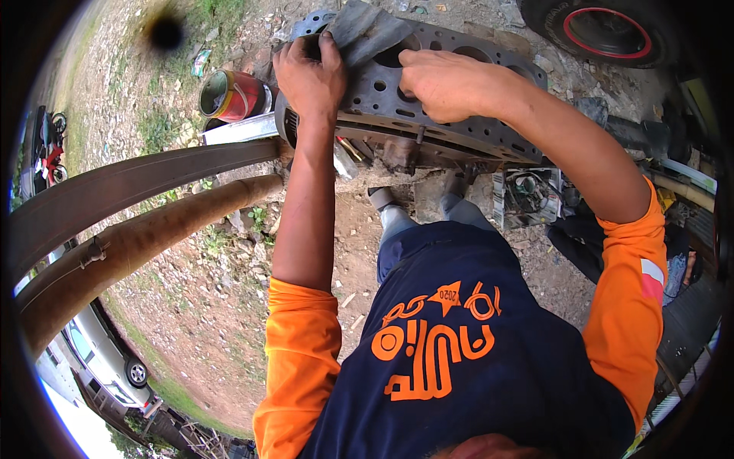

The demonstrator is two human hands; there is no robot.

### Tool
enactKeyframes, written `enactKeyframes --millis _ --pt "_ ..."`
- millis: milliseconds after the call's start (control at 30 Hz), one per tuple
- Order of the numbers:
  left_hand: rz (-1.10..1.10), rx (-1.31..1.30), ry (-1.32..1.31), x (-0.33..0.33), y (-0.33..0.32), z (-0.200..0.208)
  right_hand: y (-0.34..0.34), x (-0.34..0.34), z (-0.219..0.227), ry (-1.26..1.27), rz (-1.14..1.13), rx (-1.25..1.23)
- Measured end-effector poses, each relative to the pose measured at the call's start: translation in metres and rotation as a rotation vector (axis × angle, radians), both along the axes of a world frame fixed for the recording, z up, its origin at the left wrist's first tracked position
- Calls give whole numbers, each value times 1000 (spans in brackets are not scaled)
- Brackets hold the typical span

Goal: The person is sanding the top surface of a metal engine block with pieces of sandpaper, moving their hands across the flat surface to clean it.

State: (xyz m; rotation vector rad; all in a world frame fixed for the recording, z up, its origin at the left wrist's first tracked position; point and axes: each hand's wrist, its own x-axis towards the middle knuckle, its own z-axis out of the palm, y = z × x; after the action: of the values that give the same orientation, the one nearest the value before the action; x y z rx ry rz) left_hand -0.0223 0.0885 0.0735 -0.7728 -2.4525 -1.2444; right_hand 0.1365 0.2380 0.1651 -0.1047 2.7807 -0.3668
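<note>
A dark grey engine block (428, 115) with round bores and many small holes in its flat top lies in front of me. My left hand (310, 80) is at its left end, fingers curled and thumb raised beside a limp grey sheet (371, 34). Something dark shows between the thumb and fingers; I cannot make out what it is. Over the middle of the block's top, my right hand (443, 86) is closed, its fingertips near a bore. Whatever it may hold is hidden.
Left of the block stands a red bucket (229, 96). A steel beam (145, 172) and a bamboo pole (153, 245) reach in from the left. A tire with a red rim (608, 32) lies at the far right. Metal parts (527, 191) sit in a crate near my feet.
</note>
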Motion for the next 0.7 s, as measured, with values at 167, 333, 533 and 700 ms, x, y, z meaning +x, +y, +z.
enactKeyframes --millis 167,333,533,700 --pt "15 8 -2 -2 -2 -5 12 -29 30 -325 -288 -353" --pt "30 -15 34 2 0 1 28 -5 23 -51 -196 -273" --pt "-2 20 -54 -1 -4 -2 0 -19 22 -325 -212 -107" --pt "-7 28 -55 -2 -4 -2 0 -21 34 -452 -109 -35"
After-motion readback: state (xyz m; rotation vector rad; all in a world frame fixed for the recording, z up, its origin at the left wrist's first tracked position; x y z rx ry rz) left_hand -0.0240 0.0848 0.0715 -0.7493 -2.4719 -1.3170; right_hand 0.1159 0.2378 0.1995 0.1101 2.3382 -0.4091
